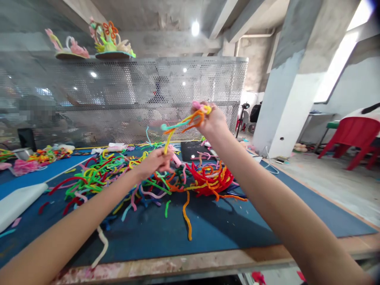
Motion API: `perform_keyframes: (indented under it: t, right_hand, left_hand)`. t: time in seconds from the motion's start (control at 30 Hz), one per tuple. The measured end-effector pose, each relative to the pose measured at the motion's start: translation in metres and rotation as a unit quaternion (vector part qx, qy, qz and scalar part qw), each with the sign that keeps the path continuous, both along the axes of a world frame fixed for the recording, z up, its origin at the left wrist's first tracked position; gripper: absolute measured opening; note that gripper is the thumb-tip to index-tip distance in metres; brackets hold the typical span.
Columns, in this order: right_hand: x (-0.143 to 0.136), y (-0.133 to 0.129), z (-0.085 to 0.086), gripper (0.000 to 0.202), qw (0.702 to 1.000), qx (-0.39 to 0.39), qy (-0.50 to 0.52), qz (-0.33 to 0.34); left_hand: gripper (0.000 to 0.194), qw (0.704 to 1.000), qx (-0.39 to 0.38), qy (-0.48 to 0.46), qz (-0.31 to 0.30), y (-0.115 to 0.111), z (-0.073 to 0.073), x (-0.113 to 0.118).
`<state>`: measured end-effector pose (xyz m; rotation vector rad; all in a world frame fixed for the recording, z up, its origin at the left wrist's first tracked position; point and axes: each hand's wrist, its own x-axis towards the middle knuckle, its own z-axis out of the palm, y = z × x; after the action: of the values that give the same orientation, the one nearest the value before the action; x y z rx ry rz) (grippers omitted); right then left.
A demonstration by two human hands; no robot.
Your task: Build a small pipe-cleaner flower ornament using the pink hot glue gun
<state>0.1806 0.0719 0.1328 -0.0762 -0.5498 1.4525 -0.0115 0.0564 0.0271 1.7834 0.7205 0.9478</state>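
Note:
My right hand (214,120) is raised above the table, its fingers closed round a bundle of bent pipe cleaners (192,120) in orange, yellow, pink and turquoise. From this bundle a yellow pipe cleaner (170,139) slants down to my left hand (158,161), which pinches its lower end. Beneath both hands spreads a big tangled heap of loose pipe cleaners (97,174) in many colours. Red and orange ones (212,180) lie bunched below my right forearm. A pink object (175,158), partly hidden, sits just behind my left hand.
The blue table mat (222,233) has a wooden front edge (154,263). A white board-like object (20,204) lies at the left. A perforated metal screen (133,99) stands behind, with finished pieces (114,45) on top. A red chair (352,136) stands at the right.

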Motion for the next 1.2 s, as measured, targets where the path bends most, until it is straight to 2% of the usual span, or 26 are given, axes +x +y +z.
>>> perform_keyframes:
  t: [0.03,0.1,0.17,0.2,0.27,0.3,0.33,0.37,0.43,0.5,0.57,0.6,0.63,0.7,0.73,0.8,0.87,0.97,1.03,1.1,1.2]
  right_hand:
    - [0.013,0.004,-0.002,0.031,1.000,0.004,0.017,-0.026]
    - [0.038,0.011,-0.007,0.030,0.996,0.003,0.051,-0.073]
    - [0.055,0.014,-0.017,0.030,0.994,-0.018,0.056,-0.089]
    - [0.060,0.015,-0.022,0.031,0.994,-0.036,0.052,-0.092]
    - [0.063,0.014,-0.034,0.031,0.993,-0.063,0.045,-0.090]
    - [0.063,0.013,-0.039,0.031,0.993,-0.071,0.043,-0.088]
    - [0.062,0.012,-0.044,0.032,0.993,-0.074,0.043,-0.085]
    - [0.061,0.011,-0.047,0.032,0.993,-0.073,0.042,-0.082]
    - [0.058,0.009,-0.050,0.034,0.994,-0.071,0.038,-0.068]
    - [0.055,0.006,-0.048,0.035,0.996,-0.062,0.036,-0.048]
    - [0.051,0.002,-0.043,0.036,0.997,-0.054,0.035,-0.035]
    - [0.048,0.000,-0.041,0.036,0.998,-0.051,0.029,-0.030]
    - [0.046,-0.004,-0.040,0.037,0.998,-0.048,0.021,-0.027]
    - [0.041,-0.010,-0.039,0.038,0.999,-0.049,0.002,-0.020]
    - [0.039,-0.012,-0.039,0.039,0.998,-0.053,-0.005,-0.015]
    - [0.034,-0.015,-0.040,0.038,0.998,-0.058,-0.008,-0.007]
    - [0.028,-0.016,-0.040,0.038,0.998,-0.061,-0.003,0.001]
    - [0.019,-0.014,-0.037,0.037,0.998,-0.062,-0.005,0.020]
    - [0.013,-0.012,-0.036,0.037,0.998,-0.061,-0.014,0.028]
    - [0.010,-0.011,-0.037,0.038,0.998,-0.056,-0.023,0.029]
    - [0.011,-0.010,-0.039,0.038,0.998,-0.055,-0.035,0.024]
  left_hand:
    - [0.035,1.000,-0.010,0.004,0.030,0.000,0.007,-0.010]
    - [0.036,0.994,0.022,0.011,0.103,-0.002,0.018,-0.027]
    - [0.035,0.981,0.097,0.087,0.147,-0.008,0.022,-0.036]
    - [0.035,0.967,0.140,0.156,0.146,-0.014,0.020,-0.037]
    - [0.041,0.916,0.214,0.322,0.108,-0.026,0.007,-0.037]
    - [0.053,0.886,0.232,0.394,0.083,-0.031,-0.003,-0.036]
    - [0.059,0.859,0.238,0.447,0.077,-0.034,-0.015,-0.038]
    - [0.056,0.836,0.247,0.485,0.074,-0.034,-0.027,-0.040]
    - [0.041,0.809,0.272,0.511,0.103,-0.025,-0.047,-0.051]
    - [0.035,0.776,0.320,0.522,0.147,-0.004,-0.056,-0.064]
    - [0.032,0.748,0.348,0.532,0.193,0.017,-0.055,-0.075]
    - [0.032,0.743,0.347,0.533,0.210,0.025,-0.051,-0.077]
    - [0.035,0.745,0.338,0.528,0.227,0.030,-0.045,-0.076]
    - [0.043,0.774,0.315,0.490,0.249,0.026,-0.033,-0.068]
    - [0.045,0.798,0.313,0.457,0.237,0.020,-0.027,-0.060]
    - [0.039,0.834,0.341,0.398,0.172,0.001,-0.019,-0.041]
    - [0.034,0.839,0.364,0.394,0.092,-0.015,-0.017,-0.023]
    - [0.036,0.827,0.363,0.429,0.025,-0.023,-0.028,-0.011]
    - [0.036,0.835,0.333,0.438,0.005,-0.019,-0.038,-0.015]
    - [0.030,0.845,0.309,0.437,0.013,-0.015,-0.044,-0.027]
    - [0.026,0.835,0.308,0.454,0.050,-0.009,-0.036,-0.054]
